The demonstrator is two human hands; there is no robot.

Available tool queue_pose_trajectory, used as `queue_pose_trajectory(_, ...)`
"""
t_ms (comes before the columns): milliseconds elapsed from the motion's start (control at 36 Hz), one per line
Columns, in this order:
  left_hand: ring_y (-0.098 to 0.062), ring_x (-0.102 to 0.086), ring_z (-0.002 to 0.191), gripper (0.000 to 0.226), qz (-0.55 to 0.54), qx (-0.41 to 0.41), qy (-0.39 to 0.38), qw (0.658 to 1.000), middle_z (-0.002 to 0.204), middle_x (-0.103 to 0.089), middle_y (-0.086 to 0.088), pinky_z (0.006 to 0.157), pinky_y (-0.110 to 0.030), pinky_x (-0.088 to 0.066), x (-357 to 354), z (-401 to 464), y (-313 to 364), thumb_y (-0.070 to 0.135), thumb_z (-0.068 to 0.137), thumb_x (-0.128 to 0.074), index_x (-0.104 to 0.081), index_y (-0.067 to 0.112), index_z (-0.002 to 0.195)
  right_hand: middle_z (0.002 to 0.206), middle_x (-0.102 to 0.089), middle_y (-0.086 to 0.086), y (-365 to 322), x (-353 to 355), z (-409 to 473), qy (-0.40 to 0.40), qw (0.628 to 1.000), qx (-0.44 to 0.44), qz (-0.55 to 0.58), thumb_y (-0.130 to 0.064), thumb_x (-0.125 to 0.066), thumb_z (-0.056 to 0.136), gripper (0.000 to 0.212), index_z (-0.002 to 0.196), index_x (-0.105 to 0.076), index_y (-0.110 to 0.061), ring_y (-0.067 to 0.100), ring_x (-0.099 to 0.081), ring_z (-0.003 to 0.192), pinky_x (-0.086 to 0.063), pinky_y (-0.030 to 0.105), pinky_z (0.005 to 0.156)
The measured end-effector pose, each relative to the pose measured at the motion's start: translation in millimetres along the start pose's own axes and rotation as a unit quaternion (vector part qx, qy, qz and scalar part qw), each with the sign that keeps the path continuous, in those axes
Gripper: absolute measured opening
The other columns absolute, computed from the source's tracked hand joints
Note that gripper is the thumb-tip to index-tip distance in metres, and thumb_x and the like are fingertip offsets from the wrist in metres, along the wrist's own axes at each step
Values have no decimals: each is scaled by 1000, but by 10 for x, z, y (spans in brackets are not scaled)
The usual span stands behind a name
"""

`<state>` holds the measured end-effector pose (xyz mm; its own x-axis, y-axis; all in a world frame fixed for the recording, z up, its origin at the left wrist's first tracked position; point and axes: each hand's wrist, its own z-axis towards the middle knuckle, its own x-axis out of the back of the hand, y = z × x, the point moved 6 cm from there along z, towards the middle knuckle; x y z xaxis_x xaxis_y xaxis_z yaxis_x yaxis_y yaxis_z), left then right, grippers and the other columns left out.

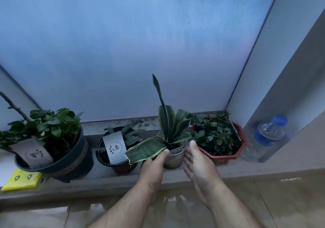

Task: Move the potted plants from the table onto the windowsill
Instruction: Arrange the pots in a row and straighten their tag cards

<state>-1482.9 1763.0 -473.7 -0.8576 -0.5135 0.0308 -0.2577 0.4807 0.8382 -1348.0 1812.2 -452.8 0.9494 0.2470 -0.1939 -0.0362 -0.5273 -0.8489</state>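
Observation:
A snake plant in a small pale pot stands on the windowsill, between a black pot and a red pot. My left hand cups the pale pot's left side. Its thumb lies up against the rim under a drooping leaf, and that leaf hides its fingers. My right hand sits at the pot's right side with straight fingers, touching it or just off it. A leafy plant in a large dark green pot stands at the left of the sill.
A frosted window pane rises close behind the pots. A water bottle with a blue cap stands in the sill's right corner against the wall. A yellow packet lies at the sill's left end. Below the sill is a glossy tiled surface.

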Motion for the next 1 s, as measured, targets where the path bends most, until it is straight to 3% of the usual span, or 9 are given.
queue_pose_trajectory(56,-9,-64,102,21,-12,9,3,1000,93,-70,15,109,-43,-47,1,-18,-2,42,82,-73,-76,22,87,99,-68,-14,10,3,21,3,1000,8,-7,-47,-35,107,39,133,-56,-26,0,-61,97,-43,25,97)
queue_pose_trajectory(194,-5,-61,97,31,-8,2,-30,1000,83,-76,18,109,-48,-46,-8,-14,-2,43,68,-67,-79,19,82,85,-62,-16,8,14,4,35,999,-2,-30,-49,-36,107,26,116,-56,-33,1,-59,88,-42,30,100)
queue_pose_trajectory(306,-8,-58,99,17,-4,1,-25,1000,98,-67,6,112,-49,-44,-28,14,-9,31,85,-70,-70,15,91,99,-65,-14,20,18,19,42,999,9,-30,-51,-37,105,41,119,-66,-26,7,-60,102,-41,38,111)
queue_pose_trajectory(389,-10,-57,97,6,9,12,-20,1000,98,-64,2,111,-46,-44,-34,12,-13,20,89,-68,-65,15,91,70,-67,-13,12,11,-11,40,999,-10,-31,-49,-37,106,37,84,-62,-32,6,-63,82,-46,32,99)
queue_pose_trajectory(472,-15,-60,102,4,28,11,-27,999,99,-69,-2,110,-45,-44,-39,-12,18,15,86,-67,-67,14,91,58,-69,-20,0,2,-45,31,999,-16,-25,-46,-35,108,39,83,-59,-28,-1,-67,70,-47,20,78)
queue_pose_trajectory(556,-20,-61,106,10,49,12,-26,998,101,-71,-5,109,-46,-45,-28,-37,46,14,84,-66,-68,14,94,71,-66,-28,-6,-23,-64,19,1000,-18,9,-43,-34,108,29,101,-60,-32,-12,-64,72,-48,18,78)
queue_pose_trajectory(667,-19,-62,105,15,62,5,-35,997,100,-71,-2,106,-45,-47,-33,-50,66,13,85,-63,-69,17,97,99,-63,-21,-20,-43,-100,5,1000,-16,22,-43,-33,108,42,131,-54,-14,-6,-60,83,-46,16,84)
queue_pose_trajectory(778,-17,-61,105,15,66,-5,-33,997,102,-70,0,104,-42,-48,-37,-68,97,11,87,-61,-67,19,99,154,-48,7,-60,-37,-166,16,999,-34,9,-47,-33,107,61,153,-38,-7,17,-48,139,-35,32,114)
queue_pose_trajectory(1000,-25,-57,116,48,110,18,0,994,126,-61,-4,105,-43,-47,-83,-79,23,14,91,-59,-50,12,138,148,-56,3,-151,-6,-263,25,999,-12,-37,-64,-37,99,68,145,-54,-16,18,-52,136,-36,39,116)
